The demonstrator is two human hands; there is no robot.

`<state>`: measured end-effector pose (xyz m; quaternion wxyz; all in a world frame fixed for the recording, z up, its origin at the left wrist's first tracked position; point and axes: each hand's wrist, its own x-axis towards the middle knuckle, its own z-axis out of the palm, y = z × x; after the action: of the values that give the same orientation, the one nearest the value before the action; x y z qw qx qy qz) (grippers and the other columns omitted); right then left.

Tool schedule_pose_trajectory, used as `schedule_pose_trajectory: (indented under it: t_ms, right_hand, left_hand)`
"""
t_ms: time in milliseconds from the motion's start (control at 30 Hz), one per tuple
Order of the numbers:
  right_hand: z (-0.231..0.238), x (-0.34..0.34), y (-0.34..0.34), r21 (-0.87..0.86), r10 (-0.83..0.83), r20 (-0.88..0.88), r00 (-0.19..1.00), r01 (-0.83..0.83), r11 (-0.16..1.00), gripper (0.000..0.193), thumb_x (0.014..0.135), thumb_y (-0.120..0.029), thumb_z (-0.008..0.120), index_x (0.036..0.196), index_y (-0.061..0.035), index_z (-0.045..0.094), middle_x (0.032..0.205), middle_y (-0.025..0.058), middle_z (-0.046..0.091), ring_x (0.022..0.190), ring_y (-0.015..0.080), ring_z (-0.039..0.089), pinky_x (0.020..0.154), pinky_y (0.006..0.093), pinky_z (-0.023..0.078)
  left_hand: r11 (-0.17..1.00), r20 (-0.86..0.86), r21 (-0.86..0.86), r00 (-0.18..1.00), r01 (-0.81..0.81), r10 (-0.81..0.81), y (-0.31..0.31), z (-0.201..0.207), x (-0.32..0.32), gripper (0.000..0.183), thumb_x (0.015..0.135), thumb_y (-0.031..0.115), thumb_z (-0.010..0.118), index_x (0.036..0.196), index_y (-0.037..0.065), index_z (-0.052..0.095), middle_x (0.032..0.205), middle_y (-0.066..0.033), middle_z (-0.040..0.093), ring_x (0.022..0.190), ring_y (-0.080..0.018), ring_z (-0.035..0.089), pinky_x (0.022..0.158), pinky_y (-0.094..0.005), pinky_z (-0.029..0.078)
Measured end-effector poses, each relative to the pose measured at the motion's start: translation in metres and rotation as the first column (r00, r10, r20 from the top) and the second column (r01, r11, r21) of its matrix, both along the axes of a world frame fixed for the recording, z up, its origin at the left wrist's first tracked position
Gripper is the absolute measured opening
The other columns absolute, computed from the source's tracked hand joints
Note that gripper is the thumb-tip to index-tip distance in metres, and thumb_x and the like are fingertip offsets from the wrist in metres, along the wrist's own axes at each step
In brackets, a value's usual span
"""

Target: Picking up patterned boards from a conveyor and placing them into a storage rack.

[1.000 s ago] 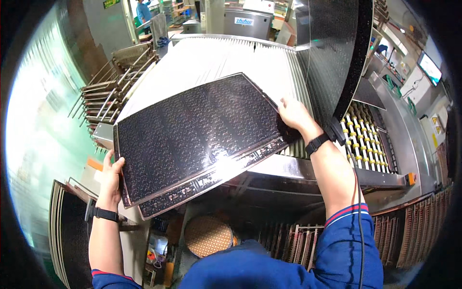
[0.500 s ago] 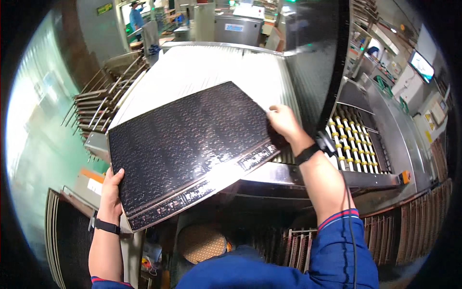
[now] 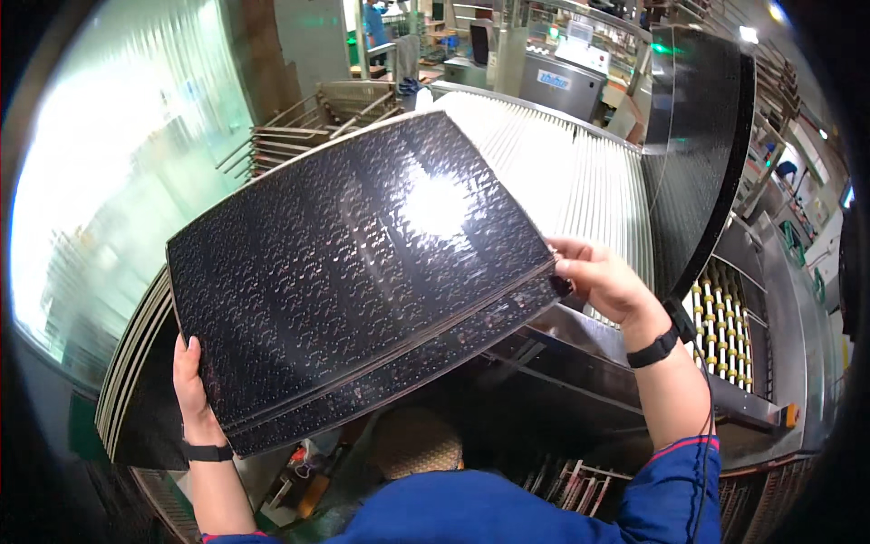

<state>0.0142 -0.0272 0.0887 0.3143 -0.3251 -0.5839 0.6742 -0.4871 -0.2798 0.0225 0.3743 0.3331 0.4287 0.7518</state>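
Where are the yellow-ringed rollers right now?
At right in the head view, the yellow-ringed rollers lie right of the right hand, above and left of the orange block.

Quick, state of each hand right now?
Left hand: closed on the left edge of the stacked dark panels.
Right hand: closed on their right edge, near the lower corner.
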Motion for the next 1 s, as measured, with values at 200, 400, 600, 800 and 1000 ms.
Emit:
schedule_pose_trajectory:
  t_ms: [200,400,600,800,1000]
  right_hand:
    - [-0.005,-0.043,0.004,0.089,0.196,-0.027,0.98,-0.193,0.977,0.055,0.091,0.002,0.069,0.142,0.0058,0.049,0.112,0.0083,0.067,0.096,0.012,0.063,0.081,0.0281,0.053]
    - [0.037,-0.101,0.002,0.4,0.22,0.112,0.969,-0.247,0.883,0.059,0.089,-0.005,0.075,0.144,-0.0009,0.051,0.092,0.0004,0.068,0.079,0.0079,0.063,0.07,0.0237,0.052]
    - [0.058,-0.144,0.045,0.7,0.307,-0.17,0.936,-0.105,0.707,0.052,0.093,0.004,0.071,0.142,-0.0021,0.056,0.116,0.0044,0.07,0.094,0.0106,0.066,0.081,0.0275,0.054]
    - [0.092,-0.248,0.013,0.862,0.394,-0.235,0.888,0.004,0.507,0.038,0.095,0.0,0.073,0.132,0.0005,0.062,0.109,0.007,0.073,0.088,0.0108,0.068,0.076,0.0251,0.056]
    - [0.107,-0.321,-0.036,0.921,0.511,-0.183,0.84,-0.035,0.388,0.035,0.097,-0.004,0.071,0.131,-0.0018,0.062,0.093,0.0057,0.071,0.081,0.0108,0.067,0.071,0.0241,0.054]
  left_hand:
    - [0.99,-0.093,-0.033,0.987,-0.135,0.132,-0.078,-0.009,-0.031,0.044,0.109,0.021,0.049,0.146,-0.001,0.049,0.138,-0.0121,0.063,0.12,-0.0212,0.063,0.105,-0.0359,0.049]
    - [0.863,-0.385,0.176,0.774,-0.474,0.503,-0.17,0.036,-0.011,0.051,0.109,0.025,0.049,0.152,-0.002,0.041,0.148,-0.0135,0.054,0.132,-0.0246,0.054,0.114,-0.0395,0.041]
    - [0.62,-0.528,0.354,0.398,-0.7,0.751,-0.242,0.121,0.007,0.052,0.109,0.028,0.054,0.152,0.002,0.041,0.144,-0.009,0.054,0.13,-0.021,0.054,0.114,-0.0383,0.041]
    - [0.429,-0.28,0.224,0.364,-0.875,0.888,-0.301,0.147,-0.012,0.04,0.109,0.027,0.056,0.145,0.012,0.047,0.135,-0.0046,0.059,0.131,-0.0217,0.054,0.114,-0.0426,0.041]
    - [0.255,-0.682,0.251,0.017,-0.934,0.732,-0.373,0.115,-0.063,0.03,0.103,0.023,0.059,0.131,0.011,0.062,0.145,-0.0169,0.056,0.14,-0.036,0.048,0.118,-0.0509,0.039]
